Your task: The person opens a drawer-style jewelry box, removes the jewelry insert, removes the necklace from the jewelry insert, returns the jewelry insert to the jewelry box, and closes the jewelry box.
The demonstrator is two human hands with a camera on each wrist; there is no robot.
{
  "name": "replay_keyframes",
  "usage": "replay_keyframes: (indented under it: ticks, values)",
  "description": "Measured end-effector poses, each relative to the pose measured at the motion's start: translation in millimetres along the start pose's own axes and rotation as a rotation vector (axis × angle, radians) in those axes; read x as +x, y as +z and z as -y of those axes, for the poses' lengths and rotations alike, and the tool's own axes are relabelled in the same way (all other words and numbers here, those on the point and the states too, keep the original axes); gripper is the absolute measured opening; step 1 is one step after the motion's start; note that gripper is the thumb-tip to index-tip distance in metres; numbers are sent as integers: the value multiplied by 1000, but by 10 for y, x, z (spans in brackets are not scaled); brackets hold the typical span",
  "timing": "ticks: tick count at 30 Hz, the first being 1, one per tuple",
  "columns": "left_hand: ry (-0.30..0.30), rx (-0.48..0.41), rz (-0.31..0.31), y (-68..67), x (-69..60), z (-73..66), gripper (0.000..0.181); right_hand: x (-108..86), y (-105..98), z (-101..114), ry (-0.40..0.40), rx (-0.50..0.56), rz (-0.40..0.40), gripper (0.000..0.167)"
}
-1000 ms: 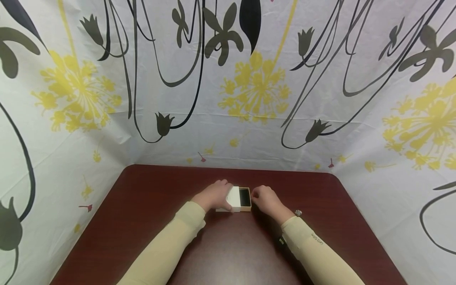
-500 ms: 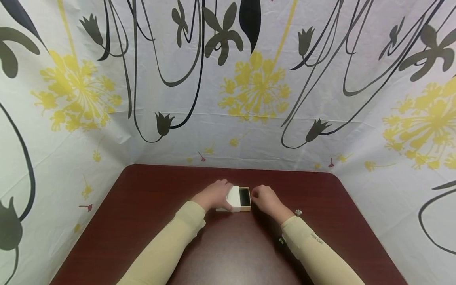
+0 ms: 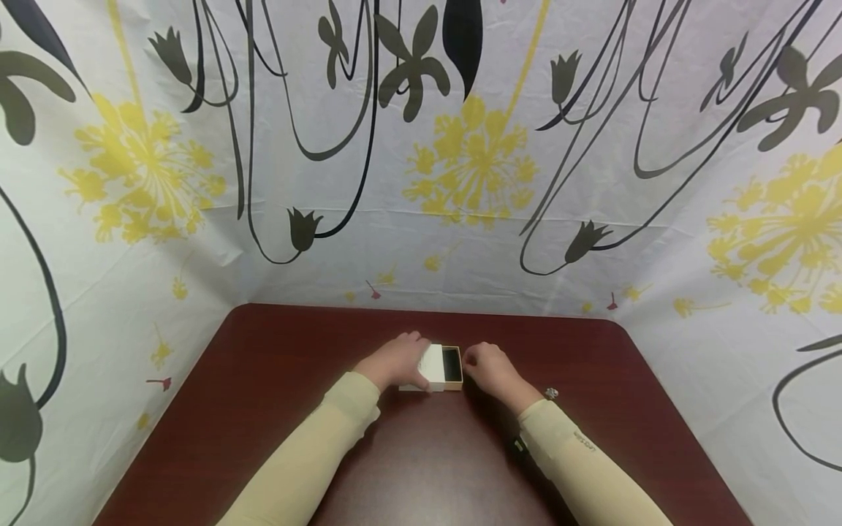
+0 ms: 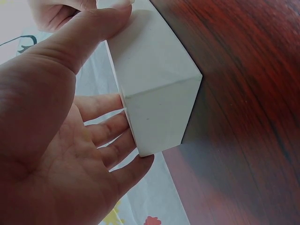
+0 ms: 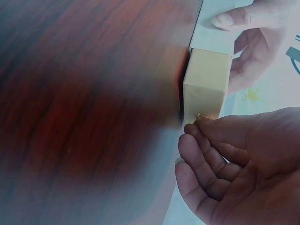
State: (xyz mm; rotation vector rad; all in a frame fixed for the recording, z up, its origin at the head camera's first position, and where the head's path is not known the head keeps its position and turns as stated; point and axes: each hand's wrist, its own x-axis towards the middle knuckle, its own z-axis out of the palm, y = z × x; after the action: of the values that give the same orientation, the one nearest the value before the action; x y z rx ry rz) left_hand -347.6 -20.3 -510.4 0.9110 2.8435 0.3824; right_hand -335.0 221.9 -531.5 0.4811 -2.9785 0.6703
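Note:
A small slide-out box lies on the table, its white sleeve (image 3: 432, 367) on the left and its tan drawer (image 5: 205, 77) partly out to the right. The drawer's inside looks dark in the head view. My left hand (image 3: 393, 361) grips the sleeve, thumb on the near face and fingers on the far one, as the left wrist view shows with the sleeve (image 4: 152, 75) close up. At the drawer's end, my right hand (image 3: 495, 370) pinches a tiny pull tab (image 5: 198, 116) between thumb and index finger; most of the tab is hidden. The right hand's other fingers curl loosely.
The dark red wooden table (image 3: 296, 343) has rounded far corners. Pale cloth (image 3: 408, 175) printed with flowers hangs around its back and sides. Both forearms, in cream sleeves, reach in from the near edge.

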Motion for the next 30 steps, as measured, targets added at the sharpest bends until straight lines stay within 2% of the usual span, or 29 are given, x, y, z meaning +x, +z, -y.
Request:
replay_keyframes:
  ticks: [30]
  values:
    - [-4, 14, 12, 27, 17, 29, 83, 10, 1, 48, 9, 18, 11, 12]
